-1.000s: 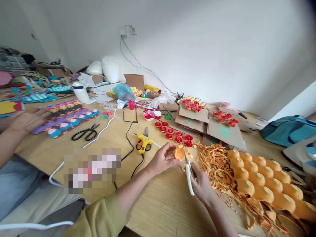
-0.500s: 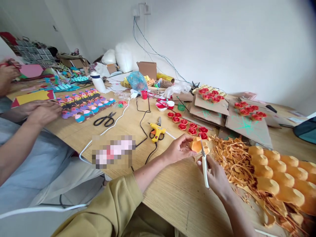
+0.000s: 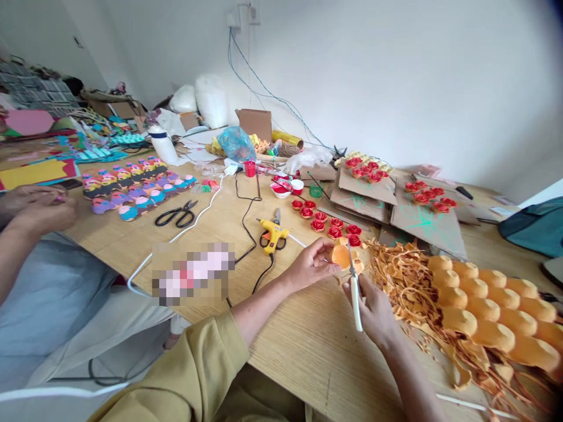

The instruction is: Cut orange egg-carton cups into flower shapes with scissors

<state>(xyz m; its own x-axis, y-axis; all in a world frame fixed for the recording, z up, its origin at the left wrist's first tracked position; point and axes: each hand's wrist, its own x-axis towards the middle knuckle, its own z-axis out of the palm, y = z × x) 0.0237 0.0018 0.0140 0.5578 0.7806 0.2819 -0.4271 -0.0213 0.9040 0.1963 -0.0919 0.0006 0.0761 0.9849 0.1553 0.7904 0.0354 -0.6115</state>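
Since half a second ago, a co-worker's hands have drawn back from the rows of painted figures on the left, and the whole view has swung a little. Nearest, an olive sleeve crosses the near edge of the wooden table. The left hand pinches an orange cup piece between thumb and bent fingers, just above the table. From its right, the right hand is closed around white-handled scissors, whose blades lie across the cup's edge; how wide they part I cannot tell. To the right are a heap of orange offcuts and an orange egg tray. Left of the hands lie a yellow glue gun and black scissors. Beyond the cup sit red flowers, with more on cardboard sheets. Farther left are a blue plastic bag and a white bottle.
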